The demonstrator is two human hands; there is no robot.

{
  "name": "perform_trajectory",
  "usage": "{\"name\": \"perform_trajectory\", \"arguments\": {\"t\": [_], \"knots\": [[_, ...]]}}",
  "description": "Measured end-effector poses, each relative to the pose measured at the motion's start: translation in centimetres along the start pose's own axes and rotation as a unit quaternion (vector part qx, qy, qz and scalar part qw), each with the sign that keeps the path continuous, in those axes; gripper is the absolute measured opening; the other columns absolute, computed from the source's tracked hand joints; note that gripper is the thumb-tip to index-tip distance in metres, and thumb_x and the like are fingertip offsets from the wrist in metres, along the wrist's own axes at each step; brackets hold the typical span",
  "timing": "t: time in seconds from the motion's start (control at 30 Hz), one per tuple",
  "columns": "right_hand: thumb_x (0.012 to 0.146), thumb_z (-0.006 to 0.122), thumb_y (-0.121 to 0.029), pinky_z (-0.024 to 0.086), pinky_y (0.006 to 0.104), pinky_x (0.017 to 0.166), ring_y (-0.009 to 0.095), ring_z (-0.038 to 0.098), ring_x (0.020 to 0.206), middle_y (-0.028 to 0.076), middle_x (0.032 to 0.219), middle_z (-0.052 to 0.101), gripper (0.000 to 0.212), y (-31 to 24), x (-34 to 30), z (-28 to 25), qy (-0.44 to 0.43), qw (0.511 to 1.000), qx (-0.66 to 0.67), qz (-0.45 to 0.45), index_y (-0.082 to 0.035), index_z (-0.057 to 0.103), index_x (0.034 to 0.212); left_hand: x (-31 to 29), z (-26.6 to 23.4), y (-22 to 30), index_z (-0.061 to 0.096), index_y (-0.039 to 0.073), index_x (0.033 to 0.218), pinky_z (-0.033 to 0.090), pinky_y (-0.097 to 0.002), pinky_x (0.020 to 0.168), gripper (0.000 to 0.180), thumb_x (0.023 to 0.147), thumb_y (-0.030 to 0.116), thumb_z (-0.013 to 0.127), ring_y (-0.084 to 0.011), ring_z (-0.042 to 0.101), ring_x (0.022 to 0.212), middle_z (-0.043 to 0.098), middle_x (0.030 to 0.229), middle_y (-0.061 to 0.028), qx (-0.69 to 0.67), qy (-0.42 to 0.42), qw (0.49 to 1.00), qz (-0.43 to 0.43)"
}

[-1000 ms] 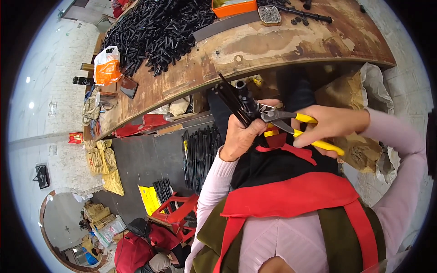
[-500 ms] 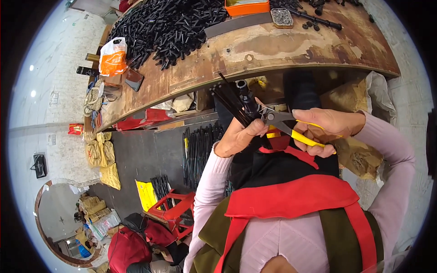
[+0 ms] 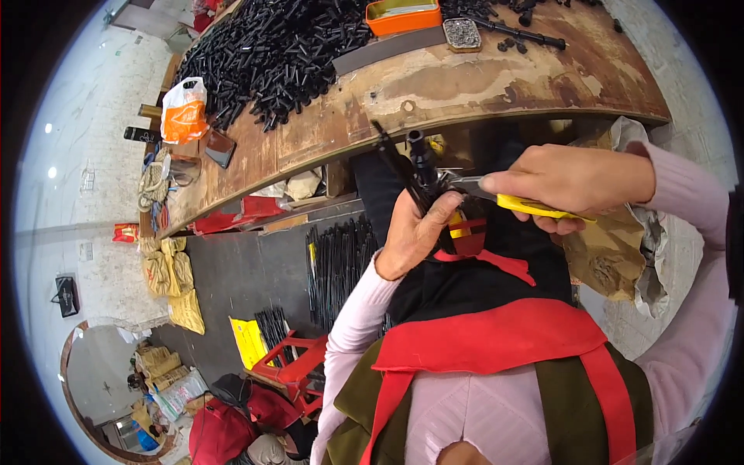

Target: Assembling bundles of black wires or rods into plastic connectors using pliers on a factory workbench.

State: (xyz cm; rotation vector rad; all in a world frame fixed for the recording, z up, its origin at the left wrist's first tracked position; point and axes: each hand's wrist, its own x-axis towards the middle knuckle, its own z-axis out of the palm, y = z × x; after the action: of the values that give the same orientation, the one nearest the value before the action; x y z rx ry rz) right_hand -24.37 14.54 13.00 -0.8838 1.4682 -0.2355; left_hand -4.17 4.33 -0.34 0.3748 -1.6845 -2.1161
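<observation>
Black rods (image 3: 398, 160) sit at my 1 o'clock, tips overlapping the edge of the table (image 3: 480, 89). I see the left hand (image 3: 417, 232) grasping them and one thicker tube (image 3: 422, 156); at 3 o'clock, a gap below that edge, the right hand (image 3: 577, 182) clenches one pair of pliers (image 3: 535, 206), handles spread a second ago, now gathered in its fist. I cannot count the rods.

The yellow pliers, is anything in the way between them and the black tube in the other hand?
Nothing visible. The right hand holds the pliers with their tips right by the tube; the left hand grips just below. Contact isn't clear.
</observation>
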Motion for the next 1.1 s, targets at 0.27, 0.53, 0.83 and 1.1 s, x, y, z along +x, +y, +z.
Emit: {"name": "perform_trajectory", "arguments": {"t": [0.27,0.53,0.83,1.1], "knots": [[0.097,0.056,-0.03,0.044,0.0297,0.052,0.013,0.058,0.054,0.006,0.066,0.062,0.03,5.4,4.7,2.8,0.11,0.979,-0.019,-0.17,-0.002,0.055,0.089,0.1,-1.1,-0.5,0.048,0.003,0.11,0.035,-0.0211,0.056,0.026,0.096,0.019,0.062,-0.0057,0.041,0.063,0.047,0.078,0.0024,-0.083,0.014,0.996,0.029],[0.081,0.062,-0.001,0.042,0.039,0.085,0.031,0.052,0.097,0.013,0.104,0.054,0.053,5.3,4.6,1.0,0.386,0.788,-0.347,-0.33,-0.01,0.053,0.133,-0.4,-1.4,-1.5,0.049,0.004,0.094,0.036,-0.0223,0.054,0.02,0.095,0.02,0.063,-0.0064,0.042,0.061,0.046,0.072,0.0025,-0.124,0.031,0.991,0.03],[0.076,0.065,0.003,0.041,0.0389,0.088,0.03,0.051,0.098,0.011,0.106,0.053,0.063,5.3,5.0,1.2,0.45,0.706,-0.423,-0.348,-0.013,0.053,0.136,-0.5,-1.0,-1.4,0.055,0.004,0.092,0.035,-0.0212,0.055,0.015,0.096,0.016,0.061,-0.0053,0.042,0.062,0.049,0.073,0.0035,-0.108,0.044,0.993,0.029],[0.075,0.066,0.0,0.041,0.0403,0.088,0.029,0.052,0.099,0.011,0.108,0.053,0.064,5.0,5.0,1.3,0.462,0.655,-0.475,-0.363,-0.014,0.054,0.136,-0.8,-1.1,-1.4,0.054,0.004,0.092,0.035,-0.0217,0.055,0.021,0.096,0.022,0.062,-0.0052,0.04,0.061,0.045,0.072,0.005,-0.105,0.023,0.994,0.021]]}}
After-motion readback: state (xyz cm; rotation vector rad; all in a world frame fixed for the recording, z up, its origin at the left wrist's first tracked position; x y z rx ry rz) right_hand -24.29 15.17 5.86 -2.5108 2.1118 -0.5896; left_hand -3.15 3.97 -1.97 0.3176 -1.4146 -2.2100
